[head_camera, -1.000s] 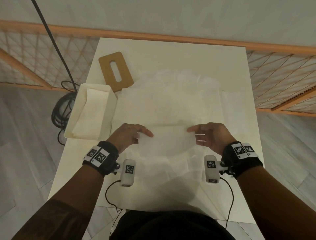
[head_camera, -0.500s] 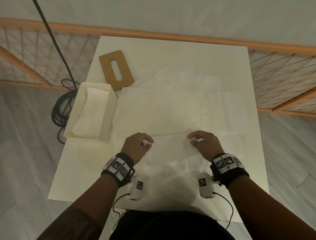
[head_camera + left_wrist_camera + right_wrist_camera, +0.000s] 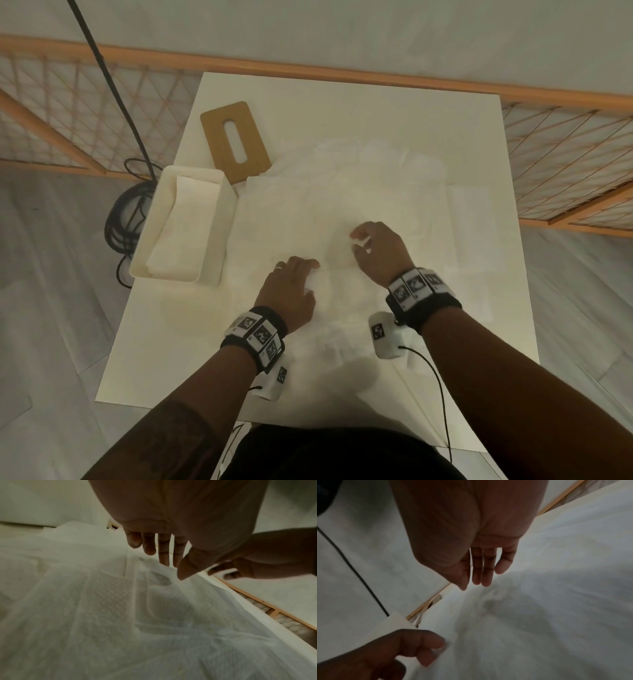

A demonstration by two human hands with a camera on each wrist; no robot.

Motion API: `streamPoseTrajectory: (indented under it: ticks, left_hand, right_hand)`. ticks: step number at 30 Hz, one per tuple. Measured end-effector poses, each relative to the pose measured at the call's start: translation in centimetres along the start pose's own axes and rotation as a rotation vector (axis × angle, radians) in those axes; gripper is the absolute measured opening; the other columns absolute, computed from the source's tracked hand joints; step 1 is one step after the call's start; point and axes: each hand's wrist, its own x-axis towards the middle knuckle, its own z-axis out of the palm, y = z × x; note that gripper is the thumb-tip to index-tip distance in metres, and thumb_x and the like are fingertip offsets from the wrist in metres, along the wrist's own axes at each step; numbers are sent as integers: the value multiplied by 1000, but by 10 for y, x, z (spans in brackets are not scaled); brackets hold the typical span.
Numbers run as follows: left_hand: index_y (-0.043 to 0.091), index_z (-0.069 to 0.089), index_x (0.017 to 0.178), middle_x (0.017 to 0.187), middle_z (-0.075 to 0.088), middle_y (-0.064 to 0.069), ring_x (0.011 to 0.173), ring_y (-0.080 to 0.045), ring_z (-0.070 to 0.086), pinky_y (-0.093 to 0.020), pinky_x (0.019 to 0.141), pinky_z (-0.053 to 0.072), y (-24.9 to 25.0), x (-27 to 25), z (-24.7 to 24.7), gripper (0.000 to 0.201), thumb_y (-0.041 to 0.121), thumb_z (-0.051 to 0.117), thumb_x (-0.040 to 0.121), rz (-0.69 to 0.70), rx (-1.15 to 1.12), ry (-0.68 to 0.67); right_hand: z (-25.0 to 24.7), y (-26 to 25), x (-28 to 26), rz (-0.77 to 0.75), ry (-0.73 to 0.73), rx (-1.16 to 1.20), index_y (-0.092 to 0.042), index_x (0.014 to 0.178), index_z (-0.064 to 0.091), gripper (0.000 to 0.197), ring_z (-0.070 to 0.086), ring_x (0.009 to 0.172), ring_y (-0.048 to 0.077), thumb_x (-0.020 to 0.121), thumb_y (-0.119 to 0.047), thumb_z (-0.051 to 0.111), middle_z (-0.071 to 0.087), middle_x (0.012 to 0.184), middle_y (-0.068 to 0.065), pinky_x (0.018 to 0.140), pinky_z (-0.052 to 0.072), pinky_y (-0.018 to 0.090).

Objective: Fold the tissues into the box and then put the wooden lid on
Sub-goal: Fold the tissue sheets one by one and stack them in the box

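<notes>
Left hand (image 3: 287, 291) flat on loose tissues (image 3: 342, 212) spread mid-table, fingers relaxed, likely pinning sheet for fold. Right hand (image 3: 378, 251) hovers just right, fingers loosely extended, gripping nothing. Box (image 3: 226, 219) at left, folded tissue inside. Wooden lid (image 3: 219, 137) beyond box, set aside for last.

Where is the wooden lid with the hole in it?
In the head view the wooden lid lies flat on the table, far left, just behind the white box and touching the spread tissues. Neither hand is near it.
</notes>
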Motion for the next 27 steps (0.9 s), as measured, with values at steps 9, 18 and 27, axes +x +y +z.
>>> streamPoseTrajectory:
  ticks: [9, 18, 27]
  left_hand:
    - [23, 53, 125, 124, 51, 1, 117, -26, 44, -38, 101, 41, 13, 18, 1, 46, 37, 70, 85, -34, 175, -92]
    - [19, 56, 124, 117, 59, -1, 112, -26, 46, -37, 98, 40, 20, 20, 1, 34, 24, 64, 92, 17, 216, -100]
    - [21, 57, 126, 109, 62, 1, 111, -26, 47, -37, 95, 39, 16, 23, 0, 36, 30, 63, 92, 51, 229, -112]
  right_hand:
    - [33, -52, 53, 109, -237, -143, -19, 146, 41, 64, 56, 127, 24, 92, -34, 72, 58, 138, 4, 99, 47, 37]
    - [40, -69, 60, 235, -189, -164, -23, 127, 56, 50, 66, 110, 26, 86, -36, 80, 66, 120, 2, 91, 52, 36]
    - [43, -67, 57, 284, -135, 62, -26, 126, 56, 46, 68, 86, 16, 85, -17, 74, 72, 95, -3, 76, 54, 29]
